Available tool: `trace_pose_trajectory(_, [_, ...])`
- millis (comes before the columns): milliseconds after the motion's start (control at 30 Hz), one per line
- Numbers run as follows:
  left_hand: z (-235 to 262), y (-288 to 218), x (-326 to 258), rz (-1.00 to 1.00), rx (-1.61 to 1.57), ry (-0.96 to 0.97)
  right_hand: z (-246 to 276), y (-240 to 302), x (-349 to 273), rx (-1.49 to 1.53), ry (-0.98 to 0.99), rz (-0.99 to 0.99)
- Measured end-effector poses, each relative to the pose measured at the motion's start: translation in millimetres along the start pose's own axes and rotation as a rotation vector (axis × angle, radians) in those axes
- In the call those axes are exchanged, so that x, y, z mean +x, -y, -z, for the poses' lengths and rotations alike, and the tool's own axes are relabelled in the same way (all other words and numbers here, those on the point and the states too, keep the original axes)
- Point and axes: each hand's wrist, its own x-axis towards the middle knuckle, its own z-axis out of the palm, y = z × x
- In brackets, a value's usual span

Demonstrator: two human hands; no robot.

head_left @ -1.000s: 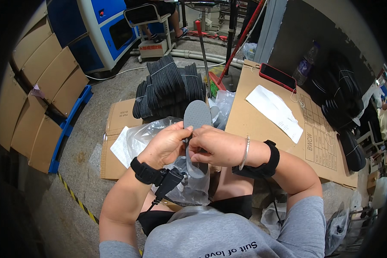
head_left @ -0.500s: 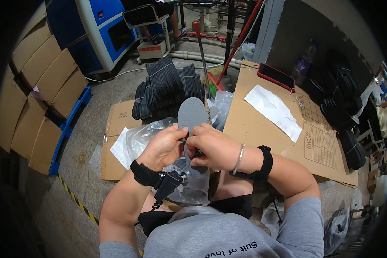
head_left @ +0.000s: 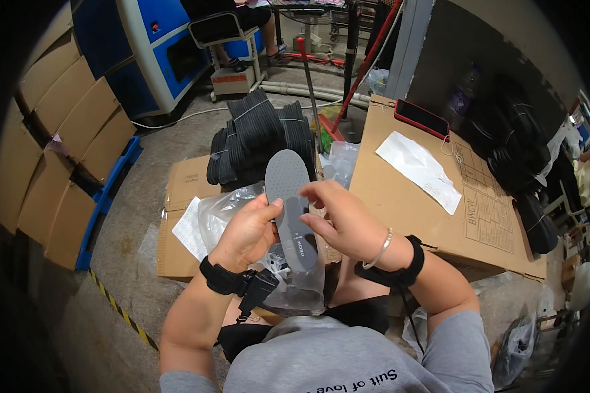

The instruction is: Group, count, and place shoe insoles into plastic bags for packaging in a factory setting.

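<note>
A grey perforated shoe insole (head_left: 290, 177) stands lengthwise in front of me, its rounded wide end away from me and printing near its close end. My left hand (head_left: 250, 226) grips its left edge, thumb on top. Just off its right edge is my right hand (head_left: 337, 219), fingers apart and holding nothing. Below the insole lies clear plastic bagging (head_left: 298, 291) over my lap. Beyond it, bundles of dark insoles (head_left: 259, 134) tied with string are piled on a cardboard box (head_left: 180, 190).
At right, a large carton (head_left: 400, 190) bears a white paper sheet (head_left: 418, 171) and a red-edged phone (head_left: 421, 120). More dark bundles (head_left: 534, 223) sit at its far right. Stacked cartons (head_left: 65, 177) rest on a blue pallet (head_left: 108, 196) at left. A seated person (head_left: 269, 29) is at the back.
My right hand has let go of the insole and moved to the right, its fingers opening. The insole's printed lower part now shows, still in my left hand.
</note>
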Motion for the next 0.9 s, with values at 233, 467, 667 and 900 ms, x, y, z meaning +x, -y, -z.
trace_pose_trajectory(233, [5, 4, -11, -0.158, -0.085, 0.033, -35, 1, -23, 0.293, -0.001, -0.218])
trace_pose_trajectory(467, [19, 24, -23, -0.275, -0.100, -0.064, -71, -3, -21, 0.594, -0.007, -0.317])
trace_pose_trajectory(667, [28, 41, -32, -0.257, -0.099, -0.140, -89, -20, -21, 0.477, -0.115, -0.363])
trace_pose_trajectory(900, [80, 95, -74, -0.421, 1.514, -0.440, -59, -50, -53, 0.708, -0.004, -0.525])
